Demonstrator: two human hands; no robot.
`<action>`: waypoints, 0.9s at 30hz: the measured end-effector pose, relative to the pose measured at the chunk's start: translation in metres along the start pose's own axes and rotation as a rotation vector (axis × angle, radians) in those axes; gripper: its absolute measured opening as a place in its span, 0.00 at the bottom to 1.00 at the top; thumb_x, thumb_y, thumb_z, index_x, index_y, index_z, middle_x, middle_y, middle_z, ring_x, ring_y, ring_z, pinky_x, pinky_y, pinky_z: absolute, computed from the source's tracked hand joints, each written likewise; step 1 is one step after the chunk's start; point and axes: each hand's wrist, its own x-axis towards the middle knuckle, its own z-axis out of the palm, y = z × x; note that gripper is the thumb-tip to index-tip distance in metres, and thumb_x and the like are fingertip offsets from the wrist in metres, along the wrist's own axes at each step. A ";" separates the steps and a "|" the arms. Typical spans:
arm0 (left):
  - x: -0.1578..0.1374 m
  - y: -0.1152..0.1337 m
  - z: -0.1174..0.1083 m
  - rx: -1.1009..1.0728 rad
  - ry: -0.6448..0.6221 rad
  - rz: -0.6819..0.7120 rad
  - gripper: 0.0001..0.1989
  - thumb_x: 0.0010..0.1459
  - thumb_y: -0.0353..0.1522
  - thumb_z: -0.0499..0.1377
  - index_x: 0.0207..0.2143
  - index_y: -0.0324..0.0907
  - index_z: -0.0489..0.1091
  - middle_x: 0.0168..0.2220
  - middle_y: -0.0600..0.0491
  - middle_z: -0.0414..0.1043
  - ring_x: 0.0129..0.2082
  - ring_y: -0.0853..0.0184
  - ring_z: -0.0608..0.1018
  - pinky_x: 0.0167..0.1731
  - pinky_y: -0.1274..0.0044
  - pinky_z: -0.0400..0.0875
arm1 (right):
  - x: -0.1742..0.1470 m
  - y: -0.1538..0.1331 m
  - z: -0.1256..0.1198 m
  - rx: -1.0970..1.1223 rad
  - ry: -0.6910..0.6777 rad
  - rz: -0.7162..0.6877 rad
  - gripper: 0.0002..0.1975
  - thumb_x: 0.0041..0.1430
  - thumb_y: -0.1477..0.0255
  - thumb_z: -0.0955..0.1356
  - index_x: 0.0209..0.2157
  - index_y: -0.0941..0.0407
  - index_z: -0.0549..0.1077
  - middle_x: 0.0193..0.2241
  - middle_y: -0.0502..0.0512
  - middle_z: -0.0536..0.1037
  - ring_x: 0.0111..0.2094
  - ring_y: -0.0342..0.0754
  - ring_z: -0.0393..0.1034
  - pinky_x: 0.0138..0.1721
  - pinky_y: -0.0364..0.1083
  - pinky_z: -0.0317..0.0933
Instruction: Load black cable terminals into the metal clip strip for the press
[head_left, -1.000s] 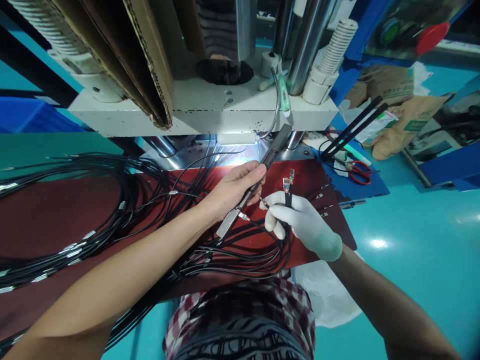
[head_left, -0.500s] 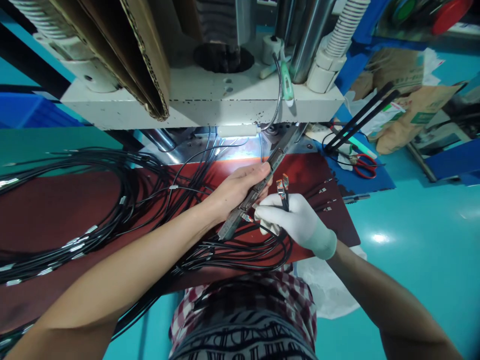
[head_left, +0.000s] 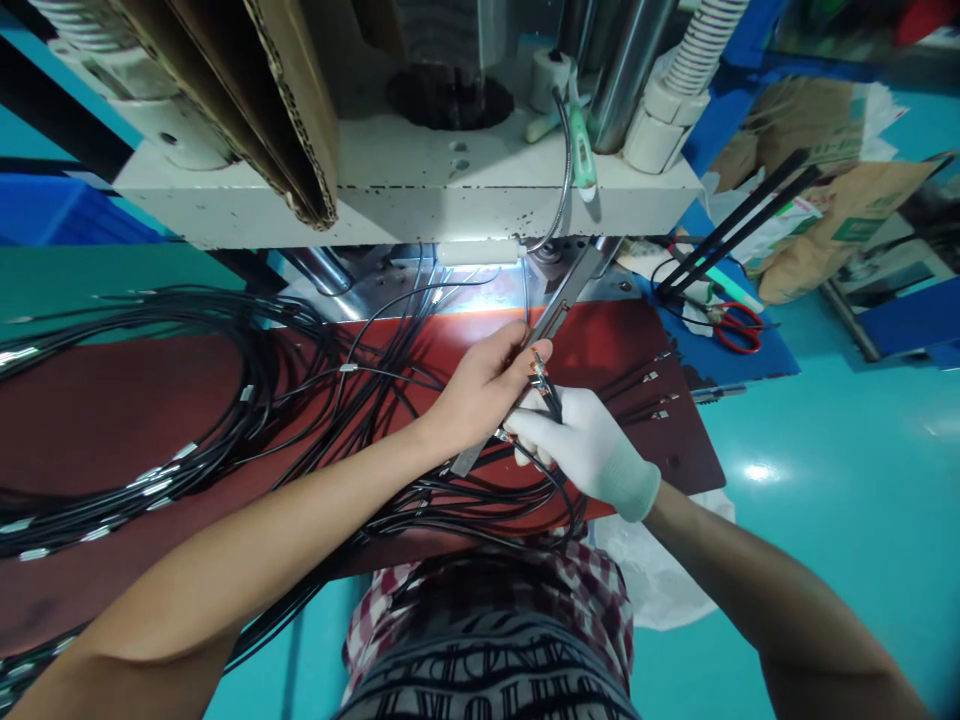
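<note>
My bare left hand [head_left: 480,385] grips a long flat metal bar [head_left: 559,308] that slants up toward the machine. My right hand [head_left: 581,440], in a white glove, is closed on a few black cables [head_left: 551,398] whose metal terminals [head_left: 538,364] touch my left thumb and the bar. The two hands meet over the dark red mat [head_left: 120,420]. More black cables loop from my right hand down across the mat's front.
A big coil of black cables [head_left: 225,400] covers the mat's left. A white machine base [head_left: 405,200] with a small lamp [head_left: 480,252] overhangs the back. Red-handled scissors [head_left: 739,325] and black rods [head_left: 739,225] lie on a blue pad at right. Loose terminated cable ends [head_left: 652,395] rest right of my hands.
My right hand has moved left and up, bringing the cable terminals against my left hand and the bar. The bar's tip has swung further toward the machine.
</note>
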 end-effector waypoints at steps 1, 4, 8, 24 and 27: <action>0.001 0.000 0.000 0.045 0.013 0.024 0.15 0.59 0.36 0.56 0.24 0.42 0.55 0.21 0.60 0.52 0.21 0.75 0.57 0.20 0.82 0.53 | 0.001 0.004 0.001 0.014 -0.008 -0.006 0.13 0.60 0.69 0.64 0.22 0.57 0.67 0.18 0.47 0.71 0.20 0.39 0.64 0.25 0.40 0.58; 0.004 -0.001 -0.001 0.013 -0.034 0.016 0.14 0.60 0.39 0.55 0.25 0.41 0.58 0.21 0.60 0.55 0.20 0.75 0.59 0.20 0.82 0.54 | 0.001 0.011 0.006 0.185 0.099 -0.033 0.09 0.61 0.66 0.65 0.29 0.56 0.65 0.22 0.47 0.72 0.23 0.40 0.65 0.27 0.41 0.61; 0.008 -0.002 -0.007 -0.121 -0.096 -0.034 0.17 0.60 0.43 0.55 0.25 0.42 0.58 0.19 0.59 0.58 0.19 0.74 0.63 0.20 0.81 0.57 | 0.000 0.010 0.008 0.339 0.402 -0.183 0.12 0.66 0.62 0.58 0.34 0.54 0.63 0.30 0.48 0.71 0.28 0.40 0.65 0.33 0.42 0.61; 0.007 0.000 -0.014 -0.414 -0.226 -0.155 0.17 0.57 0.44 0.58 0.26 0.41 0.62 0.18 0.59 0.60 0.17 0.76 0.63 0.18 0.83 0.56 | -0.002 0.007 -0.025 0.356 -0.132 0.074 0.19 0.64 0.57 0.61 0.35 0.58 0.72 0.16 0.45 0.68 0.13 0.35 0.50 0.15 0.40 0.41; 0.006 0.001 -0.013 -0.428 -0.275 -0.140 0.18 0.57 0.45 0.58 0.27 0.41 0.61 0.18 0.59 0.60 0.17 0.75 0.63 0.19 0.82 0.58 | -0.001 0.001 -0.026 0.270 -0.171 0.113 0.17 0.60 0.59 0.64 0.32 0.59 0.75 0.20 0.48 0.71 0.17 0.36 0.57 0.18 0.39 0.49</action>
